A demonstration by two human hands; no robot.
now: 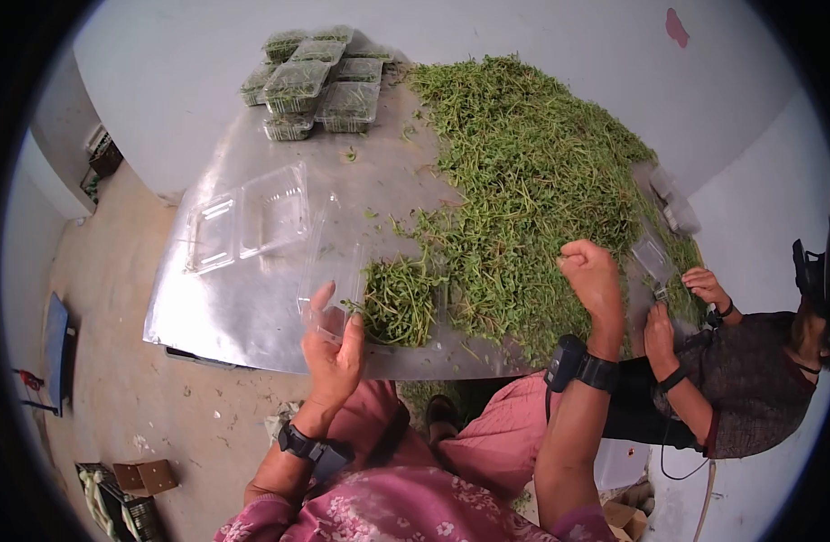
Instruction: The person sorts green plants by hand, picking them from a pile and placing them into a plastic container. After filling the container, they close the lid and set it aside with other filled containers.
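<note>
I judge I am midway through filling a clamshell box [399, 303] with greens. Its tray sits at the near edge of the counter [225, 307] with a loose clump already in it, and its clear lid is thrown open to the left. My left hand [334, 348] is at that lid's near corner, fingers spread against the plastic; whether they pinch it or only steady it I cannot tell. My right hand [588, 275] hangs to the right of the box, above the heap of greens [523, 172], fingers curled together into a fist — whether stems are inside I cannot make out. As I read it, the next move calls for carrying a handful across to the tray and laying it inside the rim, with no stalks over the hinge or edge, or the lid may not close cleanly. Beyond the box and to its left lies an empty clamshell [248, 217], opened flat; farther beyond stands a cluster of packed boxes [311, 86]. Far right of the box, a co-worker's hands [707, 285] are at a small clear tray [652, 257]. Between my fist and the box only the heap's loose fringe lies in the way — it reaches the tray's right side.
</note>
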